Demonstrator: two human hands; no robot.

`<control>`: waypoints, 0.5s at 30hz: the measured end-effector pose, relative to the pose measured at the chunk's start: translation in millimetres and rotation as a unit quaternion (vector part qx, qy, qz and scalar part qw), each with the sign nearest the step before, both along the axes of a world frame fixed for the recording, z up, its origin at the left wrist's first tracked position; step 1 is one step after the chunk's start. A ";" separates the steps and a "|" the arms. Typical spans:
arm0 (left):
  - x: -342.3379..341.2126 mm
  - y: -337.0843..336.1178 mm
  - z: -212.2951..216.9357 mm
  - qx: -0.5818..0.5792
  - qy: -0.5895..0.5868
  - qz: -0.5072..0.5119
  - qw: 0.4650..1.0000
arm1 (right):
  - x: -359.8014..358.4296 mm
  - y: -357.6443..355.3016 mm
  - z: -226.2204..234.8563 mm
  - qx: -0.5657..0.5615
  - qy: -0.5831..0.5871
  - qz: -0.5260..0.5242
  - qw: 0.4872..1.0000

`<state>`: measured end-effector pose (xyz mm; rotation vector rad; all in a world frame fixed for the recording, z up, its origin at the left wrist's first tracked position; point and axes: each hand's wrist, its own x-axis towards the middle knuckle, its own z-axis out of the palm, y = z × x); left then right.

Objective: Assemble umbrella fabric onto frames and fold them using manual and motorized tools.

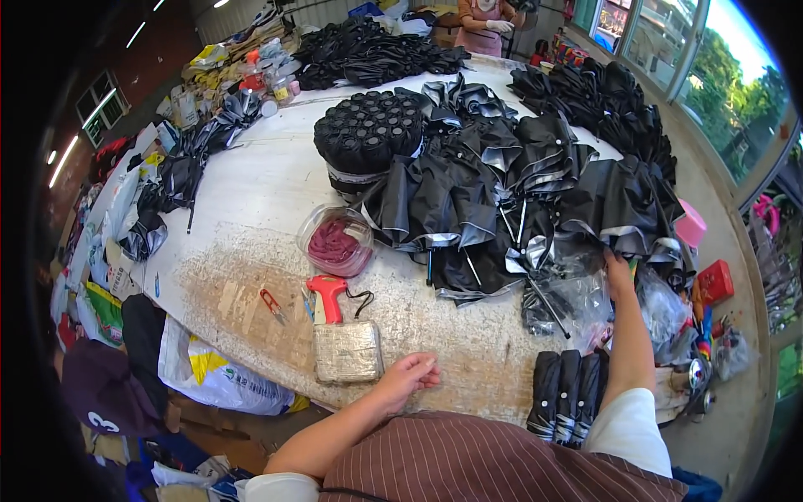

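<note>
My right hand (619, 276) reaches far to the right, its fingers at the lower edge of a loose black umbrella (623, 205) with a silver lining; the fingertips are partly hidden in the cloth. Beside it lies a clear plastic bag (577, 293). Near the table's front edge is my left hand (410, 376), its fingers curled in, with nothing visible in them. Just left of it sits a block wrapped in tape (347, 351), with a red glue gun (328, 297) against its far side. Several folded black umbrellas (570, 389) lie side by side near my right forearm.
A plastic tub (368, 259) with dark red contents stands mid-table near red-handled snips (273, 305). Behind are a tight round bundle of umbrellas (368, 130) and further black heaps (368, 50). A pink container (690, 223) is at right; a person (488, 29) stands at the far end.
</note>
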<state>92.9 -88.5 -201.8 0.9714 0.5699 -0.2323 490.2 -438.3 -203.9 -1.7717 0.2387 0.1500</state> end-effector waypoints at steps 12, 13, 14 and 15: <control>-42.2 25.3 3.0 -0.006 -0.014 0.063 0.998 | -13.5 4.5 39.6 0.036 -0.318 -0.022 0.947; -45.8 28.0 4.1 -0.009 -0.014 0.071 0.997 | -19.7 4.7 54.4 0.053 -0.326 -0.013 0.944; -47.9 29.2 5.8 -0.011 -0.014 0.075 0.997 | -26.1 16.3 74.3 0.069 -0.335 -0.006 0.940; -47.7 30.4 7.5 -0.012 -0.018 0.066 0.998 | -34.5 19.1 94.5 0.083 -0.345 -0.004 0.935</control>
